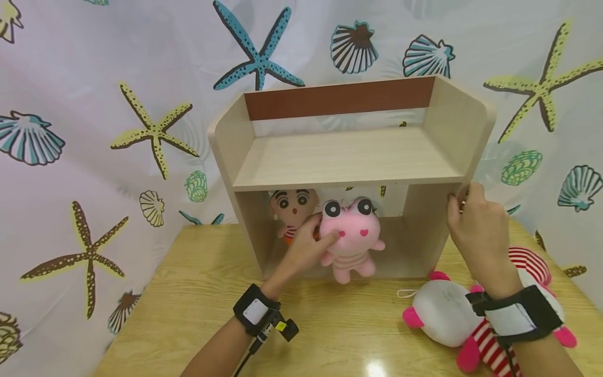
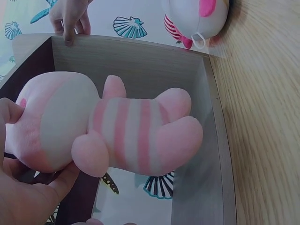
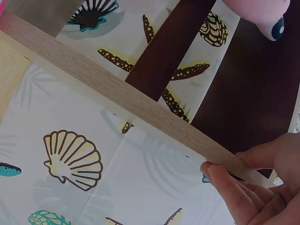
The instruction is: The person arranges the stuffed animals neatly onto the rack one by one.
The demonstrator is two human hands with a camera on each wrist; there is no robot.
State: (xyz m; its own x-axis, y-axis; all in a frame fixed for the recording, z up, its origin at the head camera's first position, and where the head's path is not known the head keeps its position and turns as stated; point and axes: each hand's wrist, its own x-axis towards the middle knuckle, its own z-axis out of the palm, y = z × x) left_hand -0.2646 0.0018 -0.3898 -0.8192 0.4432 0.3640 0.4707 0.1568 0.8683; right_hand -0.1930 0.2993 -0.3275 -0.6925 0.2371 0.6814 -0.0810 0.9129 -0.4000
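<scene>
My left hand (image 1: 303, 246) grips a pink frog plush (image 1: 353, 230) by its head, thumb on the cheek. The frog faces me, upright, in front of the lower compartment of a small wooden shelf (image 1: 348, 157). In the left wrist view its pink-and-white striped body (image 2: 133, 136) and legs extend past the hand. A second plush with a round tan head (image 1: 294, 209) stands in the compartment's left side, partly hidden by my left hand. My right hand (image 1: 482, 235) pinches the front edge of the shelf's right side panel (image 3: 140, 112), thumb inside and fingers outside.
A white-and-pink plush (image 1: 445, 314) lies on the wooden table (image 1: 198, 314) at the right. Another plush with a red-striped cap (image 1: 529, 264) lies beside it, partly behind my right wrist. A patterned cloth (image 1: 94, 63) hangs behind the shelf.
</scene>
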